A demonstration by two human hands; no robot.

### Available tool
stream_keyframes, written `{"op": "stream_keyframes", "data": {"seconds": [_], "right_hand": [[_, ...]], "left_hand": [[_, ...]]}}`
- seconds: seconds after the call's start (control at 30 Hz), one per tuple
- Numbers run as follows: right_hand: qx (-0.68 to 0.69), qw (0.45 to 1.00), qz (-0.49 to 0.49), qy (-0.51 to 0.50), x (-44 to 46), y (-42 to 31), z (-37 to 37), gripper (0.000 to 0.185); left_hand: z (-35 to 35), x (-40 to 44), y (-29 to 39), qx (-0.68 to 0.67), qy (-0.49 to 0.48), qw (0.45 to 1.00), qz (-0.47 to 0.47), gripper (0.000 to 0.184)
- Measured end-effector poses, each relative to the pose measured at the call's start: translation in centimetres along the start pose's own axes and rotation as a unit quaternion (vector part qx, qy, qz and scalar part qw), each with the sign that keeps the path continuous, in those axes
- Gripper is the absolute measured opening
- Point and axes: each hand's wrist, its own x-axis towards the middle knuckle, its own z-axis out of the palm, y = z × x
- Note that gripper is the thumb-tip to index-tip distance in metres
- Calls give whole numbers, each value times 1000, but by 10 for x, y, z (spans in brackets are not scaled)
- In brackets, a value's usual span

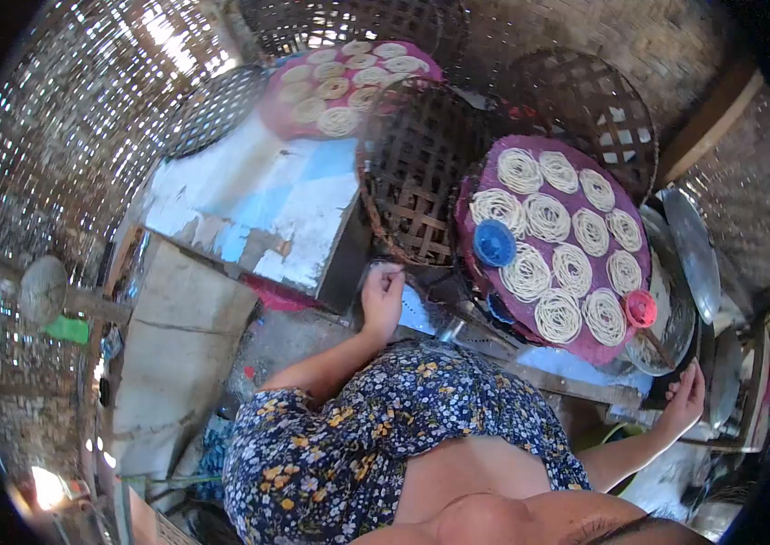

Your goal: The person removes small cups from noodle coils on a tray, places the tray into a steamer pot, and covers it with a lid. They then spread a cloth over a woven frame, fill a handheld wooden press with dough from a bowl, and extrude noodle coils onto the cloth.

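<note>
Flowery dark blue cloth (385, 427) is nearest, a dress with white and yellow flowers on it. Two bare arms reach out from it, one on each side.

The left hand (382, 295) is in the middle, just by the near end of a tall brown basket (417, 182). Its fingers are bent in toward the thumb. I cannot tell if they touch the basket or have hold of anything.

The right hand (686, 404) is out on the right, near the end of a brown stick (659, 347). Its fingers are partly bent. I cannot tell if it has hold of anything.

Between the hands and a bit farther off is a round purple tray (594, 352). Many pale noodle rings (546, 217) lie flat on it, side by side. A blue cup (494, 242) sits at its left side, and a red cup (641, 309) is at its right side. The brown stick runs from the red cup toward the right hand. A big metal pan (689, 254) is just right of the tray.

Far off, more pale rings lie on a pink tray (276, 124). It is at the far end of a worn white and blue table (312, 236), left of the tall basket. A woven wall (67, 118) is on the left.
</note>
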Motion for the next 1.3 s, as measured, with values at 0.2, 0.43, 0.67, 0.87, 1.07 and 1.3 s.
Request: {"op": "stream_keyframes", "data": {"seconds": [0.2, 0.43, 0.67, 0.87, 1.07, 1.3], "right_hand": [[-9, 1000, -20, -21, -2, -13, 17, 24], [-21, 999, -14, -32, -12, -18, 17, 23], [0, 1000, 11, -19, -20, -11, 7, 22], [-6, 999, 39, -15, -22, -12, 23, 22], [0, 1000, 7, -14, -20, -13, 32, 20], [-23, 999, -11, 31, -9, -4, 26, 19]], "left_hand": [[-3, 46, -75, 433, 21, 877, 208, 27], [10, 116, -116, 562, -132, 808, 112, 22], [-4, 91, -84, 625, -172, 753, 114, 25], [-17, 63, -30, 564, -138, 789, 200, 18], [-28, 16, 44, 558, -208, 786, 166, 19], [-35, 39, 217, 293, -531, 757, 242, 16]]}}
